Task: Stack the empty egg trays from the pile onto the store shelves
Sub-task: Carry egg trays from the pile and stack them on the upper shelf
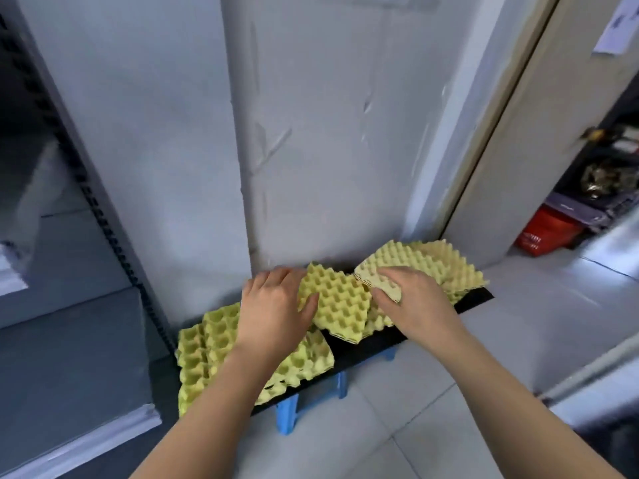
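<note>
Shelf upright [103, 219]: at 9 o'clock, its perforated edge running down to the low black table [380, 344]. Left tray stack [204, 350]: lies flat at 7 o'clock, overhanging the table's front edge. Left hand [273, 312]: fingers curled over the left edge of the middle tray stack [337, 305], thumb on its face; this stack is tilted up. Right hand [411, 299]: at 5 o'clock, pinches the near corner of the right tray stack [425, 261], which leans against the wall [328, 133]. Open tiled floor [518, 323] lies at 4 o'clock, bounded by the door [518, 167].
</note>
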